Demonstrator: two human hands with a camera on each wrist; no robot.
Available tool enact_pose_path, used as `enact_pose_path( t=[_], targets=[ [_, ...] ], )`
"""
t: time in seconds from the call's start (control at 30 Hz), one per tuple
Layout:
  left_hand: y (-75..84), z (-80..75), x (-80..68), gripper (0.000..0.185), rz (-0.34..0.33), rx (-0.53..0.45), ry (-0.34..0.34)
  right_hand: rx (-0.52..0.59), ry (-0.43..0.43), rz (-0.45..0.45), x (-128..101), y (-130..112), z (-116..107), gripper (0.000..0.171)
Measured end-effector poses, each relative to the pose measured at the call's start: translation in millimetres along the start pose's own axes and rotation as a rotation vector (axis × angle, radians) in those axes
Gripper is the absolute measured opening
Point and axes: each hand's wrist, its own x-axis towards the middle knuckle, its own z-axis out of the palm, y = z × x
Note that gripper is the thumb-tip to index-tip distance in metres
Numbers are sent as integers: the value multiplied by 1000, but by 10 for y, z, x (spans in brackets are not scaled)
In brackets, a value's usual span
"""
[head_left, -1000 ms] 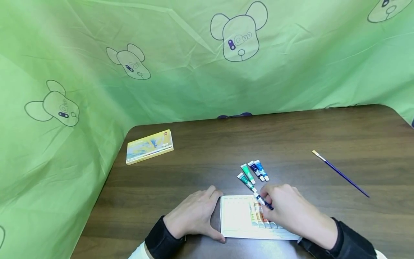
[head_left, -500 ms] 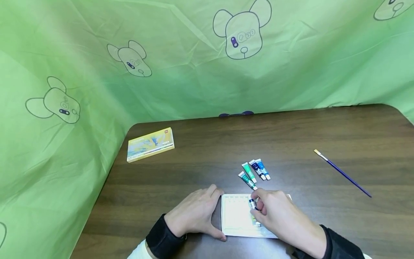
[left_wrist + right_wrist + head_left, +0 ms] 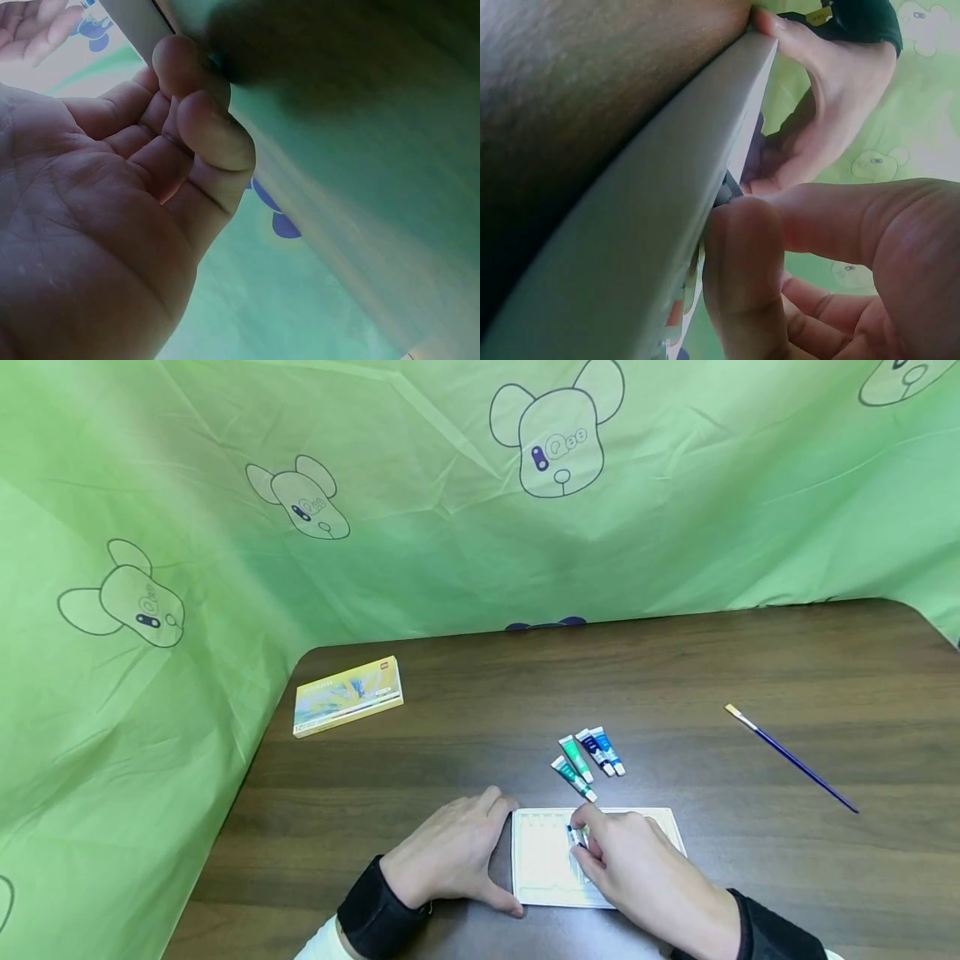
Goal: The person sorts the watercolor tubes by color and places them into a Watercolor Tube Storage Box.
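The right hand [image 3: 637, 868] has been drawn leftward across the white tray [image 3: 536, 868] over the last second, and a dark blue paint tube [image 3: 576, 837] is now pinched between its thumb and fingertips above the tray's middle slots. The row of tubes seen lying in the tray a second ago is now hidden beneath this hand. The left hand [image 3: 453, 860] has stayed flat on the worktop [image 3: 675, 677], fingers relaxed, its thumb against the tray's left rim. By this, one tube is judged to be in the course of being seated. Four loose tubes [image 3: 588, 760] lie just beyond the tray; a paintbrush [image 3: 791, 760] and a yellow box [image 3: 348, 697] lie well apart, obstructing nothing.
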Motion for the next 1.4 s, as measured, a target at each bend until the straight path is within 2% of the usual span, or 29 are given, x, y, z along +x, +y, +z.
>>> enact_pose_path(
  t=[0.23, 0.43, 0.63, 1.0, 1.23, 1.4],
  targets=[
    [1, 12, -12, 100, 7, 1, 8, 5, -49, -10, -7, 3, -2, 17],
    [1, 6, -8, 100, 2, -8, -6, -131, -128, 8, 9, -17, -26, 24],
    [0, 7, -13, 100, 0, -5, -9, -205, -165, -36, 2, -15, -46, 32],
    [-3, 9, -9, 100, 5, 7, 1, -338, -183, -53, -33, -59, -54, 34],
    [-4, 24, -1, 100, -3, 6, 3, -359, -126, -112, -35, -36, -36, 33],
    [4, 44, -2, 99, 0, 7, 16, -366, -131, -115, -43, -25, -8, 32]
  ],
)
